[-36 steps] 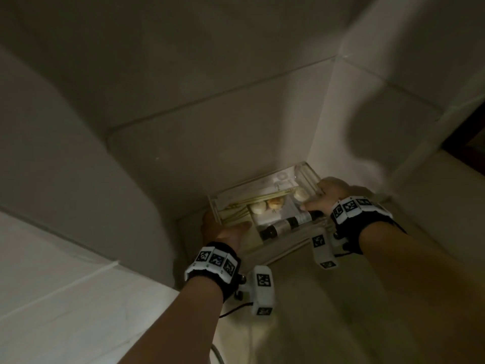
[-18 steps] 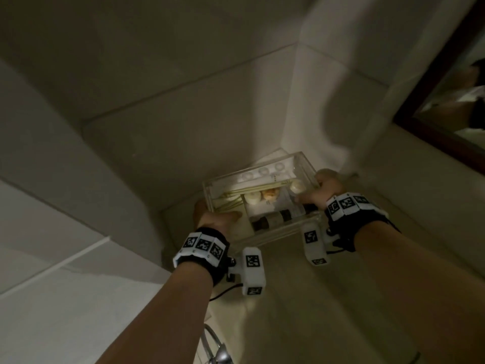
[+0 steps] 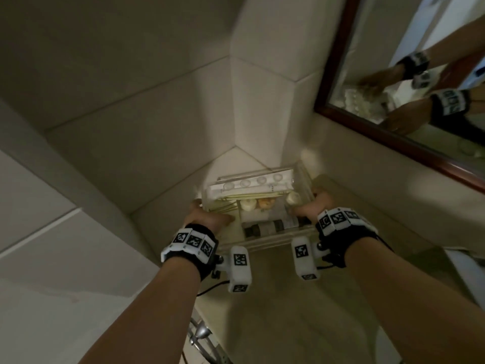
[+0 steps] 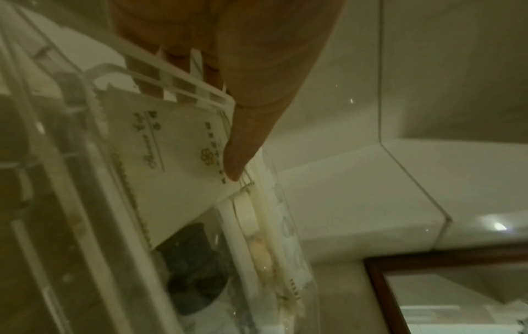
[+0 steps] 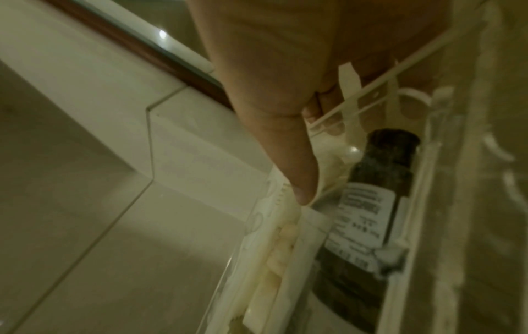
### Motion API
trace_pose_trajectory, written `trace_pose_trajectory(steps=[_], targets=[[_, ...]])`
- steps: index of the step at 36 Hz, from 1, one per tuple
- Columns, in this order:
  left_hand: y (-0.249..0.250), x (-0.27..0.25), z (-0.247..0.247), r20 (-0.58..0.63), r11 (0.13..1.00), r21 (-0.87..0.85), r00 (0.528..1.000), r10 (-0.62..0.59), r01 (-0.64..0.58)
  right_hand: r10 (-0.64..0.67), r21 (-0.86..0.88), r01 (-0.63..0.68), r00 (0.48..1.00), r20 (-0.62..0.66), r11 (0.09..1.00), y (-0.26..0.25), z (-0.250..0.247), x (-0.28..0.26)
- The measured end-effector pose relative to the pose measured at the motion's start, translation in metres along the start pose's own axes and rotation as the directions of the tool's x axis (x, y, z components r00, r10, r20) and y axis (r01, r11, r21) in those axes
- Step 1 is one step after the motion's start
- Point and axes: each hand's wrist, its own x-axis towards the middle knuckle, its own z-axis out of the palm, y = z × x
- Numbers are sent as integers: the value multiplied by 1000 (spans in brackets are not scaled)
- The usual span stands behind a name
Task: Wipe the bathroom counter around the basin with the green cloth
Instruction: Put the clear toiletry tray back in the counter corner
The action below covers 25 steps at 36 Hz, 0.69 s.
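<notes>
No green cloth shows in any view. Both hands hold a clear plastic amenity tray (image 3: 305,179) in the counter corner. My left hand (image 3: 207,219) grips its left end, thumb (image 4: 237,144) on top over a paper packet (image 4: 171,171) and fingers under the rim. My right hand (image 3: 312,208) grips the right end, thumb (image 5: 288,147) over the edge beside a dark labelled bottle (image 5: 371,203) that lies in the tray. I cannot tell whether the tray rests on the beige counter (image 3: 275,306) or hangs just above it.
Tiled walls (image 3: 157,114) close the corner at left and behind. A wood-framed mirror (image 3: 388,82) hangs at the right and reflects my hands. A chrome fitting (image 3: 199,334) pokes up at the counter's near left edge. A white edge (image 3: 467,271) shows at far right.
The head view has swung right, bringing the mirror into sight. Both hands have kept their grip on the tray, which now sits a little further from the left wall.
</notes>
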Motion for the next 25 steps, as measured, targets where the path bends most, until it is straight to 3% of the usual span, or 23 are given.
trace_pose_trajectory(steps=[6, 13, 25], targets=[[17, -27, 30, 53, 994, 32, 994, 99, -100, 26, -79, -26, 1000, -4, 996, 26, -48, -27], [46, -38, 63, 166, 973, 121, 970, 176, -197, 172, 10, -172, 979, -110, 985, 58, -78, -46], [101, -9, 123, 413, 886, 298, 885, 216, -356, 397, 235, -339, 875, -276, 911, 90, -87, -48]])
